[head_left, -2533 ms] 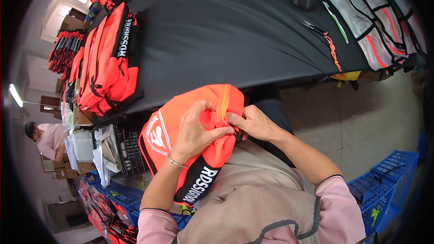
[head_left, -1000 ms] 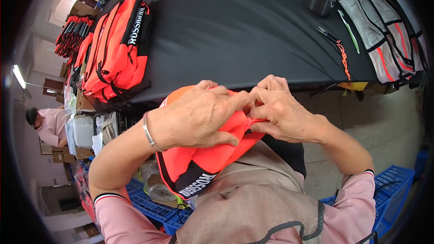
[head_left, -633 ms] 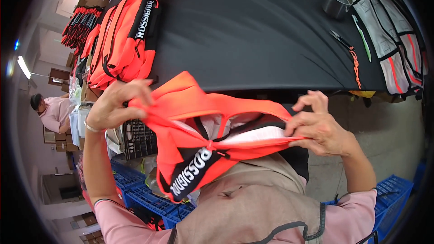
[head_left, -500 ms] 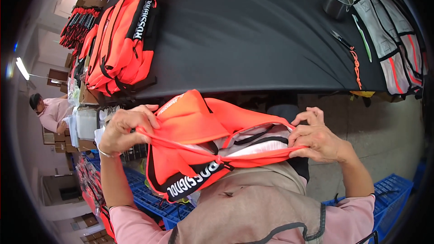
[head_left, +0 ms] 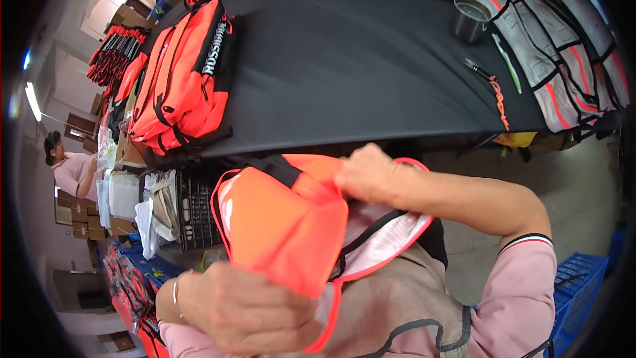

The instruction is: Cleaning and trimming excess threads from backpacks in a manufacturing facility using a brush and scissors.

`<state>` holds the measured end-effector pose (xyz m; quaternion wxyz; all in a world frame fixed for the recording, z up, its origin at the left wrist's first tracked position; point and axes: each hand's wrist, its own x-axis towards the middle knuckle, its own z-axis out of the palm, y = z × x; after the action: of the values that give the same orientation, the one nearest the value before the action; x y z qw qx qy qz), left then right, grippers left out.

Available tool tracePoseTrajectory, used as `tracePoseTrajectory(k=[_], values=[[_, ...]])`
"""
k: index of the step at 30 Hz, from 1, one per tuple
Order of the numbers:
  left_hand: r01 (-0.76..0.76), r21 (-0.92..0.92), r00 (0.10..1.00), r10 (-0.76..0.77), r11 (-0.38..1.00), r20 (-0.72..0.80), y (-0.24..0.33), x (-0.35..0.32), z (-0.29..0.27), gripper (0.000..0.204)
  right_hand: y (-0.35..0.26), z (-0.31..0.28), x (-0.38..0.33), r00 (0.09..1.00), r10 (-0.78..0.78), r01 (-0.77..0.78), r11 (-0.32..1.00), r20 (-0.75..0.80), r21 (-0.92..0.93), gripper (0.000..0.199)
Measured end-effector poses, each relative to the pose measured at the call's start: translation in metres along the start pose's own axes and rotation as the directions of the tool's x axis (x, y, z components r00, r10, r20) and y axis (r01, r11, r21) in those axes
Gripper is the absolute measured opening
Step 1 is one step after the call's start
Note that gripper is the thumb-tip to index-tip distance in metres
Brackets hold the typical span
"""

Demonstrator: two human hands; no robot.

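Observation:
An orange-red fabric bag (head_left: 281, 225) with black parts lies across my lap, its mouth spread and its pale lining showing. Low on the left, my left hand (head_left: 248, 308) is closed on the near edge of the bag. Across the opening reaches my right arm, and my right hand (head_left: 371, 176) is closed on the bag's far edge. Its fingertips are partly hidden behind the fabric. A red-trimmed flap hangs between the two hands.
Orange bags (head_left: 182, 86) are piled on the left of the black table (head_left: 331, 79). Grey straps (head_left: 543, 59), a metal cup (head_left: 472, 20), thread snips (head_left: 478, 68) and a toothbrush (head_left: 507, 63) lie right. Blue crates (head_left: 576, 292) stand low right. Another person (head_left: 76, 169) is far left.
My left hand has moved down toward me, drawing the bag's edge along. My right hand has crossed leftward to the far edge. The bag has turned and its mouth faces differently.

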<state>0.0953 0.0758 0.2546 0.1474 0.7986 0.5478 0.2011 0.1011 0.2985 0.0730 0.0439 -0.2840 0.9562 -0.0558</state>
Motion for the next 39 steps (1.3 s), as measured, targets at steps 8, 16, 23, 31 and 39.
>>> tracePoseTrajectory(k=[8, 16, 23, 31, 39], values=[[0.121, 0.236, 0.992, -0.111, 0.964, -0.056, 0.105, -0.013, -0.005, 0.023, 0.104, -0.112, 0.041, 0.538, 0.459, -0.4, 0.877, -0.707, 0.266, 0.022], [0.141, -0.06, 0.984, -0.147, 0.988, -0.101, 0.028, -0.023, -0.013, 0.036, 0.109, -0.096, 0.041, 0.333, 0.275, -0.366, 0.919, -0.902, 0.145, 0.013], [0.648, 0.02, 0.725, -0.609, 0.761, -0.32, -0.121, -0.05, 0.004, 0.094, 0.139, -0.061, 0.024, 0.358, 0.288, -0.311, 0.934, -0.888, 0.178, 0.006], [0.75, 0.16, 0.639, -0.64, 0.641, -0.428, -0.158, -0.014, 0.125, 0.056, 0.112, -0.037, 0.014, 0.983, 0.136, -0.146, 0.986, -0.127, -0.075, 0.038], [0.603, 0.265, 0.625, -0.24, 0.752, -0.743, -0.154, -0.009, 0.126, 0.022, 0.138, -0.017, 0.024, 0.896, 0.058, -0.07, 0.998, -0.439, -0.011, 0.006]])
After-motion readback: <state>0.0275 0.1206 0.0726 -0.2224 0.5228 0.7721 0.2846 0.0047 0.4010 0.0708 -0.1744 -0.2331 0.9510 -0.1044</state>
